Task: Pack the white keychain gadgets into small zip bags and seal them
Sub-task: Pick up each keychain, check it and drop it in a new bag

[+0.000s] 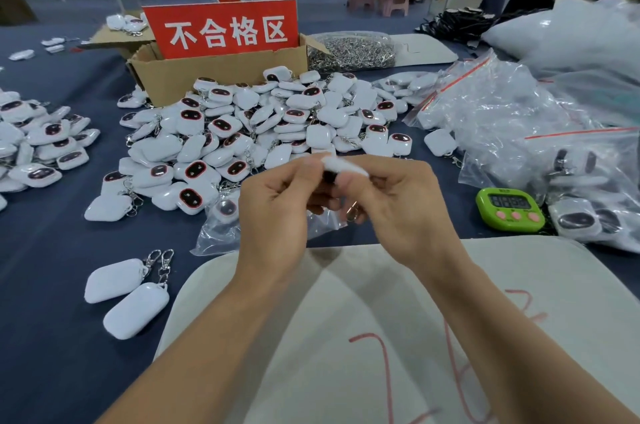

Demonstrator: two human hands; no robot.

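- white gadget (341, 165) pinched between both hands, held up off the tabletop (52, 250), in front of the cardboard box (214, 74), camera side
- left hand (277, 205): fingers curled, pinching the gadget's left end
- right hand (394, 205): fingers clamped on its right end, thumb on the front
- zip bag (221, 233) flat under the hands, further in front of the box
- gadget pile (270, 126) against the box front
- heap of clear bags (502, 112) right of the box
- green timer (509, 209) right of the box, nearer the camera

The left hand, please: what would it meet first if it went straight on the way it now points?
The white plastic keychain gadget held by the right hand; fingertips of the left hand seem to touch its end, though blur hides the contact.
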